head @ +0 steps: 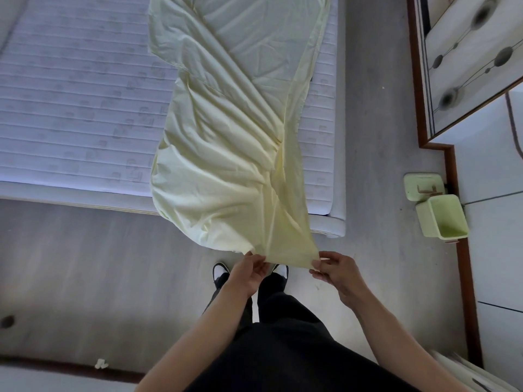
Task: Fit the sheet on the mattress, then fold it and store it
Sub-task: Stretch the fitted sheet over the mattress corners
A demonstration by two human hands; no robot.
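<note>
- Pale yellow sheet [226, 131], folded lengthwise into a long band, lying down the right side of the mattress [79, 108] and running off its near edge.
- Far part of the band flat on the mattress, with a diagonal fold line crossing it; near part rumpled into soft ridges.
- Near end lifted clear of the mattress, hanging over the floor [85, 264] just beyond the near right corner of the bed.
- Left hand [249, 271] at the left corner of the lifted end, grip pinching the cloth between thumb and fingertips.
- Right hand [336, 271] at the right corner of the same end, fingers curled, grip pinching the hem; short stretch of sheet drawn fairly taut between the two hands.
- Both forearms bare, reaching forward from the bottom of the view.
- White quilted mattress otherwise uncovered, faint printed lettering across its top, sitting on a grey bed base [331, 222].
- Black trousers [283, 335] and black-and-white shoes [222, 271] below the hands, toes pointing at the near edge of the bed.
- Light green bin [441, 219] on the floor to the right of the bed, well apart from the sheet, open top facing the camera; matching green lid [421, 186] just beyond it.
- Wardrobe [467, 66] with dark wood trim along the right wall.
- Small crumpled pale scrap [101, 363] on the floor at lower left.
</note>
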